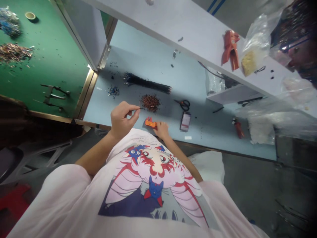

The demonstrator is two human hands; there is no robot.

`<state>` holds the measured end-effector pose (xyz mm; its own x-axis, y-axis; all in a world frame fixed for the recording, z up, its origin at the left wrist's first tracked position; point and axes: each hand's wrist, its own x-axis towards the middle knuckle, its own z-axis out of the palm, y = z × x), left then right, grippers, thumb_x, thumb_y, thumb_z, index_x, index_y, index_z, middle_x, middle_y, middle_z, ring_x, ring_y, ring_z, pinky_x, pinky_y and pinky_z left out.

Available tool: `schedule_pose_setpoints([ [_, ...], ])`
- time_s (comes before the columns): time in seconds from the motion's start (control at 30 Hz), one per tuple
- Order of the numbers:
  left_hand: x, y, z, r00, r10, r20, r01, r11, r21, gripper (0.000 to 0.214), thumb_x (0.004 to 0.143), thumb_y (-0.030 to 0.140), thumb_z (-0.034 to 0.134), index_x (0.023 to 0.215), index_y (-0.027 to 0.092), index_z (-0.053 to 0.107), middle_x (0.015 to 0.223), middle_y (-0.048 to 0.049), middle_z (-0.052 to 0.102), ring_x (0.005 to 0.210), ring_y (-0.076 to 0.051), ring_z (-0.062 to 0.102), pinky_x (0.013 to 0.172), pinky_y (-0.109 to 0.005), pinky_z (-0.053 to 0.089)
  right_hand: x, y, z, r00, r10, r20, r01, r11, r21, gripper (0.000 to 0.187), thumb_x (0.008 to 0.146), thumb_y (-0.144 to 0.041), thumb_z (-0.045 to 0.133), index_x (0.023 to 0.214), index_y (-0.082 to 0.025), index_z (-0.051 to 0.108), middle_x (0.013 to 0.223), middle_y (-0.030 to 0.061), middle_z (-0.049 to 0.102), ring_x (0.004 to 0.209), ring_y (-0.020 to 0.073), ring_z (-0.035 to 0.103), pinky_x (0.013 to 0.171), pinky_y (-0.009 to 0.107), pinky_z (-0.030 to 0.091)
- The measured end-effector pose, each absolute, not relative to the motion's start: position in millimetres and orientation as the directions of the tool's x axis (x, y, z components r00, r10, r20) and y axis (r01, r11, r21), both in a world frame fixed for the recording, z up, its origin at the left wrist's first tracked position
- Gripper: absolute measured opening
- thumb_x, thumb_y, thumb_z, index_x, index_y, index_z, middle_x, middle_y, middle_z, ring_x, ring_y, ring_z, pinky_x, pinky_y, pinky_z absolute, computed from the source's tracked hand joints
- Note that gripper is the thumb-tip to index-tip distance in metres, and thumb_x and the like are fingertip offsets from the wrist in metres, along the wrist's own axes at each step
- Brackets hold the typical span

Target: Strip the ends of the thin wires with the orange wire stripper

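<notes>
My left hand [123, 119] is raised over the front of the blue-grey worktop, thumb and fingers pinched on a thin black wire [141, 108]. The wire's tip points at a heap of small copper-coloured scraps [150, 102]. To the right, my right hand [162, 130] is wrapped round the handles of an orange wire stripper [150, 123], whose jaws face left near the table's front edge. Behind the scraps lies a long bundle of black wires [148, 83]. Left of the heap is a small pile of blue and silver pieces [113, 91].
Black-handled scissors [184, 105] and a phone [185, 121] lie to the right. Red-handled pliers [238, 129] are farther right. A white shelf [193, 36] carrying a red tool [230, 49] crosses above the worktop. On the left, a green table [61, 59] holds scrap piles.
</notes>
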<state>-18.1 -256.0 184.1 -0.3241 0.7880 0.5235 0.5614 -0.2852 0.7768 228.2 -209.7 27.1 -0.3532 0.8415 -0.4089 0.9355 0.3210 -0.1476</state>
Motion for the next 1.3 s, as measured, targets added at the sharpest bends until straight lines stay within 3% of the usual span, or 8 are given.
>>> schedule_pose_setpoints([
  [0.23,-16.3,-254.9,181.8,-0.256,0.803,0.538,0.65,-0.269,0.711,0.004,0.077,0.019,0.062,0.078,0.02,0.066,0.057,0.0027,0.051,0.055,-0.009,0.045,0.057,-0.023,0.038,218.2,-196.5,29.6,-0.371,0.849,-0.377,0.928,0.318,-0.196,0.043,0.082,-0.028,0.055,0.122,-0.012,0.052,0.12,0.0189,0.052,0.111,0.0299,0.043,0.094,0.042,0.032],
  [0.3,-15.3,-254.9,182.0,-0.244,0.825,0.51,0.656,-0.247,0.713,0.005,0.078,0.021,0.061,0.077,0.02,0.067,0.056,0.0028,0.049,0.055,-0.009,0.044,0.057,-0.024,0.037,211.3,-191.8,51.7,-0.403,0.883,-0.243,0.9,0.333,-0.282,0.041,0.086,-0.029,0.049,0.123,-0.011,0.049,0.122,0.0184,0.05,0.115,0.0284,0.041,0.097,0.043,0.031],
  [0.4,-12.6,-254.6,182.4,-0.225,0.851,0.475,0.659,-0.226,0.717,0.007,0.078,0.022,0.06,0.077,0.02,0.067,0.055,0.0026,0.048,0.055,-0.01,0.044,0.056,-0.024,0.036,198.3,-190.8,101.3,-0.416,0.886,0.205,0.731,0.46,-0.504,0.032,0.088,-0.028,0.046,0.117,-0.015,0.052,0.117,0.0144,0.053,0.115,0.026,0.043,0.1,0.044,0.032],
  [0.53,-6.9,-254.1,184.0,-0.197,0.864,0.464,0.667,-0.228,0.709,0.008,0.078,0.022,0.06,0.076,0.02,0.067,0.055,0.0025,0.05,0.054,-0.01,0.045,0.056,-0.023,0.035,180.9,-196.9,162.6,-0.425,0.782,0.456,0.627,0.617,-0.475,0.027,0.085,-0.031,0.055,0.112,-0.027,0.058,0.122,0.0105,0.047,0.117,0.0281,0.042,0.099,0.049,0.034],
  [0.7,-3.0,-255.3,185.4,-0.16,0.856,0.491,0.672,-0.27,0.69,0.008,0.078,0.02,0.061,0.075,0.019,0.068,0.055,0.0022,0.051,0.054,-0.009,0.045,0.055,-0.023,0.033,169.4,-198.8,182.5,-0.498,0.685,0.532,0.588,0.718,-0.373,0.014,0.087,-0.03,0.055,0.098,-0.031,0.064,0.124,0.0065,0.045,0.116,0.0269,0.041,0.1,0.049,0.032],
  [0.97,-9.8,-257.9,180.8,-0.092,0.885,0.457,0.706,-0.266,0.656,0.01,0.078,0.021,0.059,0.073,0.019,0.067,0.055,0.0021,0.05,0.054,-0.01,0.044,0.054,-0.024,0.031,168.0,-200.3,177.2,-0.557,0.715,0.422,0.57,0.699,-0.431,0.011,0.086,-0.03,0.055,0.085,-0.029,0.065,0.121,0.0053,0.047,0.117,0.0283,0.038,0.101,0.051,0.03],
  [1.13,-12.6,-258.9,174.8,0.009,0.904,0.428,0.725,-0.301,0.62,0.01,0.08,0.021,0.058,0.074,0.02,0.067,0.057,0.0011,0.054,0.055,-0.011,0.046,0.055,-0.025,0.032,166.0,-204.3,171.5,-0.568,0.691,0.447,0.566,0.723,-0.396,0.01,0.085,-0.025,0.055,0.082,-0.027,0.064,0.115,0.0056,0.048,0.115,0.027,0.039,0.1,0.049,0.033],
  [1.3,-51.0,-261.6,172.4,-0.232,0.849,0.474,0.743,-0.16,0.65,0.007,0.078,0.021,0.06,0.075,0.021,0.067,0.058,0.0013,0.052,0.055,-0.011,0.045,0.056,-0.026,0.032,204.2,-185.4,166.9,-0.414,0.753,0.512,0.7,0.623,-0.35,0.014,0.086,-0.025,0.052,0.082,-0.024,0.065,0.11,0.0084,0.051,0.11,0.0274,0.044,0.096,0.05,0.036],
])
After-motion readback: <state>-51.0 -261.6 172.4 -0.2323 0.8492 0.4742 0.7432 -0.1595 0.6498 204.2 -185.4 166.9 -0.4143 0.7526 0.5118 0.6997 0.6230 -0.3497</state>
